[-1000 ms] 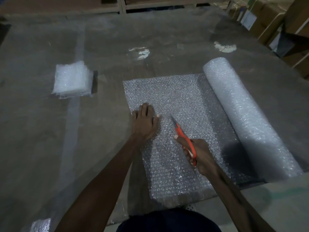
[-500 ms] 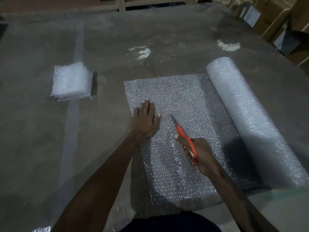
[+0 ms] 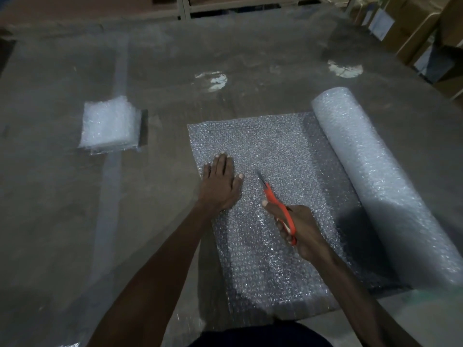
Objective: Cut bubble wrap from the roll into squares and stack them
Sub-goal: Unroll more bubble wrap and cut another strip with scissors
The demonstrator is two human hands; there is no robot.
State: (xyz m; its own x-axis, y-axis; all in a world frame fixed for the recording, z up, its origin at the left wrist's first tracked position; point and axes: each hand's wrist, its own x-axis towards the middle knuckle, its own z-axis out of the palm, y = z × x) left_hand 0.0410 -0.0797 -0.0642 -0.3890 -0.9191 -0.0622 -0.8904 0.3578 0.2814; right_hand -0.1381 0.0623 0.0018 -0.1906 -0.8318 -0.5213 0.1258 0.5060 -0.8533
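Note:
A bubble wrap roll (image 3: 383, 181) lies on the right of the table, with a sheet (image 3: 275, 146) unrolled from it toward the left. My left hand (image 3: 220, 184) presses flat on the sheet near its left edge, fingers straight. My right hand (image 3: 298, 229) grips orange-handled scissors (image 3: 278, 204), whose blades point up and left over the middle of the sheet. A stack of cut bubble wrap squares (image 3: 110, 125) sits at the far left.
The table (image 3: 62, 221) is covered with clear plastic film. Cardboard boxes (image 3: 421, 28) stand beyond the table's right far corner. A shelf frame (image 3: 183, 7) runs along the back. A scrap of bubble wrap (image 3: 67, 344) lies at the near left edge.
My left hand has slid slightly farther up the sheet. The scissors and my right hand stay almost in place. The camera has tilted a little.

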